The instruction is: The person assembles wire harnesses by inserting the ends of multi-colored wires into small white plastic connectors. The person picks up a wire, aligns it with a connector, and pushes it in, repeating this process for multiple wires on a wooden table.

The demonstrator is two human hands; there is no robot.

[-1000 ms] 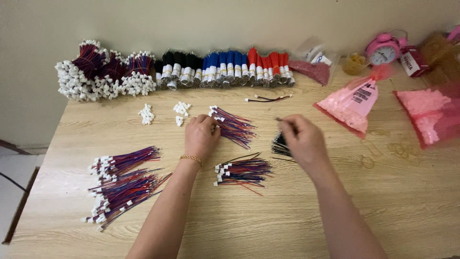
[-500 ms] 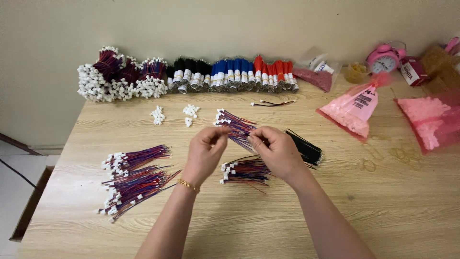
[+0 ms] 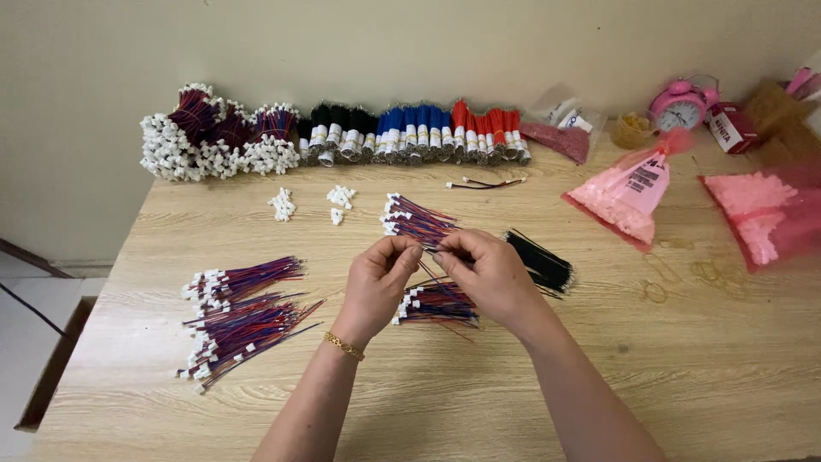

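Observation:
My left hand and my right hand meet fingertip to fingertip above the wooden table, pinching a thin wire with a small white connector between them. Under my hands lies a small bundle of red and blue wires with white plugs. A second such bundle lies just beyond my fingers. A bunch of black wires sits to the right of my right hand. A gold bracelet circles my left wrist.
Larger wire piles lie at the left. Little heaps of white connectors sit farther back. Bundled wires in white, black, blue and red line the wall. Pink bags, a pink alarm clock and rubber bands occupy the right.
My right hand came from the black wires on the right to meet my left hand at the centre. Both hands now pinch one wire together. The view has shifted slightly.

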